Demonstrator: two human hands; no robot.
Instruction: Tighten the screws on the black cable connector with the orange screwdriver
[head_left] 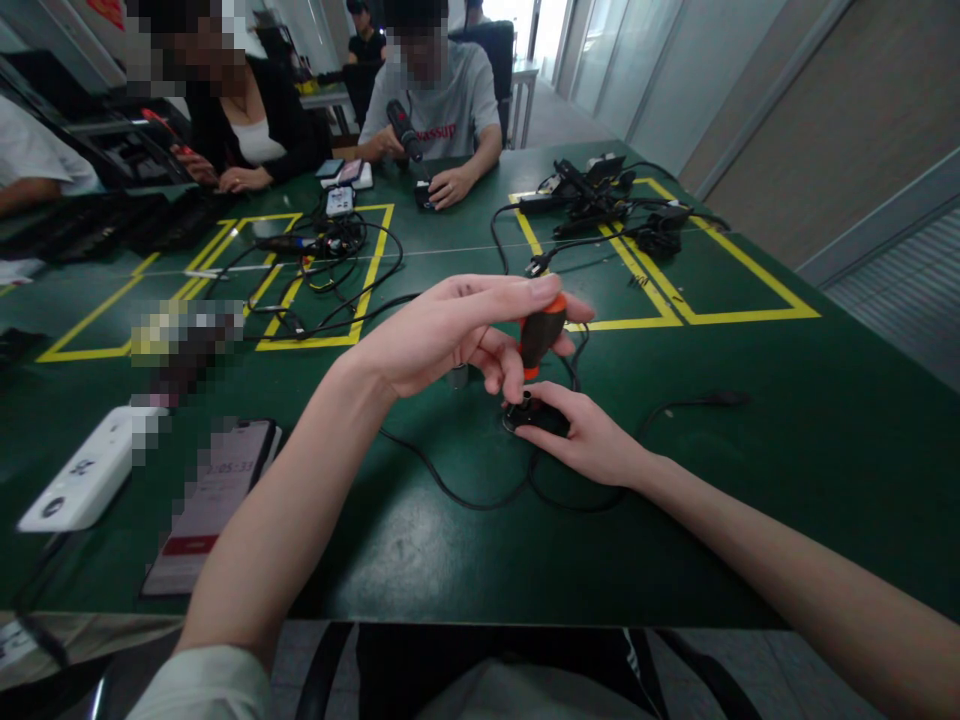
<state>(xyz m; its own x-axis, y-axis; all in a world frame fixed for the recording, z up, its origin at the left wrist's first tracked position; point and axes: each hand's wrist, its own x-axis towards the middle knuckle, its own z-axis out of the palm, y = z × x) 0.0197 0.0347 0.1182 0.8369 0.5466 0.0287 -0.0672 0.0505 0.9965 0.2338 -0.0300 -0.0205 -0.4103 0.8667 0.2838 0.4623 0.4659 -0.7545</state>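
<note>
My left hand [457, 330] grips a screwdriver with a black and orange handle [541, 335], held upright with its tip down. Fingers and thumb are wrapped round the handle. Under the tip lies a small black part [534, 414] on the green table [750, 470]. My right hand [589, 435] presses down on that black part and holds it still. A thin black cable [450, 490] runs from the part across the table and loops beneath both hands.
A phone [214, 500] and a white device [90, 480] lie near the left front edge. Yellow tape rectangles [697, 318] mark the table. Tangled cables and black chargers [600, 200] sit far right. Across the table, one person holds an electric screwdriver [403, 128]; another sits beside them.
</note>
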